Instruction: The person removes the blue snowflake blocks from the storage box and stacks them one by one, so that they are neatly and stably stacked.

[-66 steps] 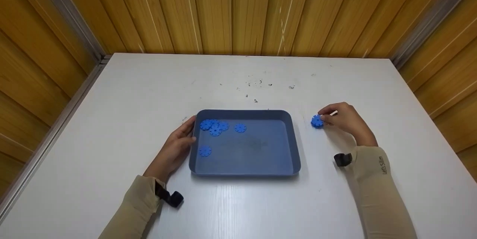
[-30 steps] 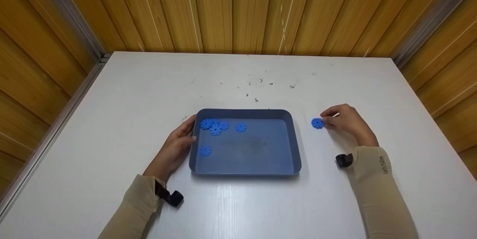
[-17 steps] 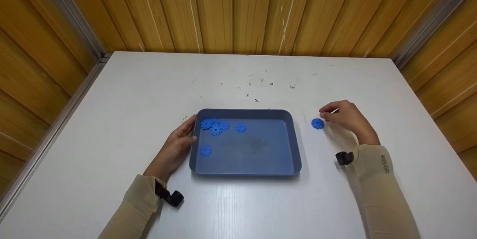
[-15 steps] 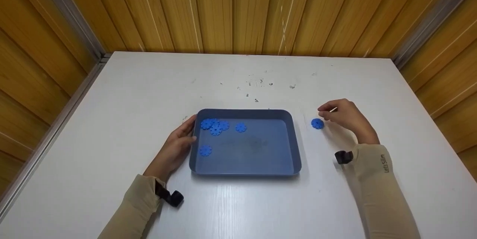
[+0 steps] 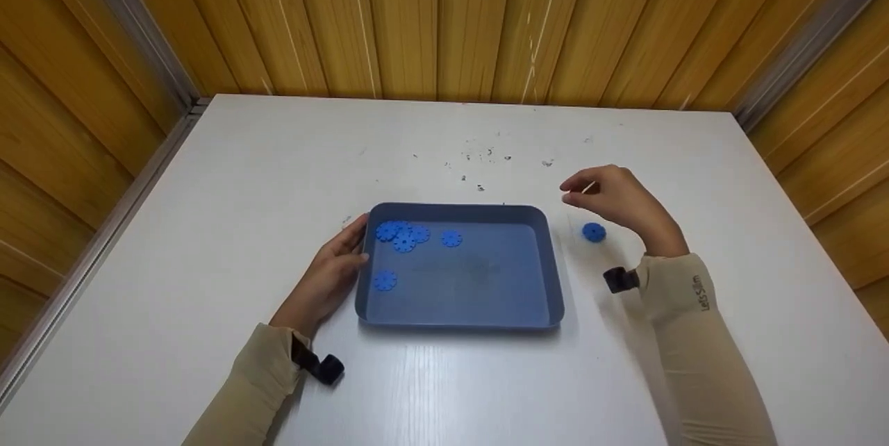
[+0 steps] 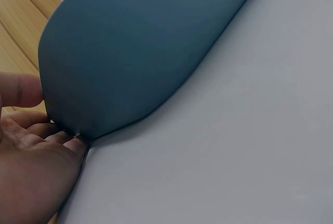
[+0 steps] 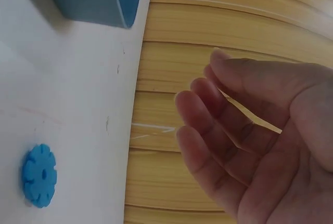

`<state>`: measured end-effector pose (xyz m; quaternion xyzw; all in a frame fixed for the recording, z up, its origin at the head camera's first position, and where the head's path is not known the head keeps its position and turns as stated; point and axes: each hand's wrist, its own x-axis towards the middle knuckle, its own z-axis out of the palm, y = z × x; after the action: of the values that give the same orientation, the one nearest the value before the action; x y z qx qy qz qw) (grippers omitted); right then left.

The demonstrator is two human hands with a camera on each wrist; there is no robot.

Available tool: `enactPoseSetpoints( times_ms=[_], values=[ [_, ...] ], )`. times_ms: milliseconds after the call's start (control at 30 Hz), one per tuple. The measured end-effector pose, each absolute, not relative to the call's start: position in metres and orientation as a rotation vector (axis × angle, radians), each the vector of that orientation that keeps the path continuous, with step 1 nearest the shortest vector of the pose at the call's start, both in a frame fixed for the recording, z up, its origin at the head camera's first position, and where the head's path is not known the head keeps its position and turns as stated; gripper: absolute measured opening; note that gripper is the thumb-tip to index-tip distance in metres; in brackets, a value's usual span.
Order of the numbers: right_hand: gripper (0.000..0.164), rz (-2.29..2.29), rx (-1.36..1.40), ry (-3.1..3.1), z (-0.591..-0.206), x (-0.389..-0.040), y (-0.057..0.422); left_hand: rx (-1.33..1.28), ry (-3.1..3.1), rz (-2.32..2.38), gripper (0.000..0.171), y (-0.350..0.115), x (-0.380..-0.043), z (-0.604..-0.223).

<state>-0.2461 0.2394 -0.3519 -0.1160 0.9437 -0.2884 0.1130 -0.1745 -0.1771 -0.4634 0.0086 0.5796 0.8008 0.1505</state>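
My left hand [image 5: 326,279] holds the left side of a blue-grey tray [image 5: 458,326], thumb at the rim and fingers along the outer wall. In the left wrist view, the fingers [image 6: 62,135] curl in at the tray's lower edge. Several flat blue notched discs lie inside; some overlap in the far left corner, and a single disc [image 5: 451,238] sits to their right. My right hand [image 5: 618,199] is raised over the table right of the tray, fingers loosely bent with nothing visible between them. Below it, a thick-looking stack of blue notched discs [image 7: 40,176] rests on the table.
The white table [image 5: 278,168] has small dark marks behind the tray. Wood-patterned panels [image 5: 458,22] with metal corner strips stand at the back and both sides. A black wrist camera [image 5: 620,280] is strapped to each sleeve.
My right hand has let go of the blue discs, leaving them stacked on the table, then moved up and left toward the tray. My left hand and the tray stay in place.
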Motion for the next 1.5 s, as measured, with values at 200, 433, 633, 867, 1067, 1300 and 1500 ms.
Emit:
enactPoseSetpoints(
  times_ms=[200,433,633,867,1067,1300,1500],
  values=[
    [0.03,-0.851,-0.406,2.757,-0.348,-0.248,0.219,0.029,1.657,2.299,0.073,-0.175,-0.177,-0.464],
    [0.028,-0.841,-0.518,2.738,-0.351,-0.251,0.193,0.033,1.656,2.301,0.073,-0.173,-0.177,-0.464],
    [0.027,-0.821,-0.602,2.696,-0.354,-0.253,0.171,0.032,1.663,2.295,0.074,-0.173,-0.178,-0.464],
    [0.03,-0.835,-0.691,2.624,-0.36,-0.255,0.148,0.021,1.684,2.273,0.075,-0.172,-0.18,-0.462],
    [0.031,-0.813,-0.701,2.579,-0.37,-0.257,0.132,0.005,1.649,2.296,0.075,-0.172,-0.179,-0.462],
    [0.036,-0.761,-0.716,2.523,-0.385,-0.256,0.119,0.008,1.649,2.295,0.075,-0.172,-0.178,-0.461],
    [0.04,-0.743,-0.72,2.495,-0.395,-0.256,0.109,0.002,1.662,2.289,0.074,-0.173,-0.178,-0.461]
  ],
)
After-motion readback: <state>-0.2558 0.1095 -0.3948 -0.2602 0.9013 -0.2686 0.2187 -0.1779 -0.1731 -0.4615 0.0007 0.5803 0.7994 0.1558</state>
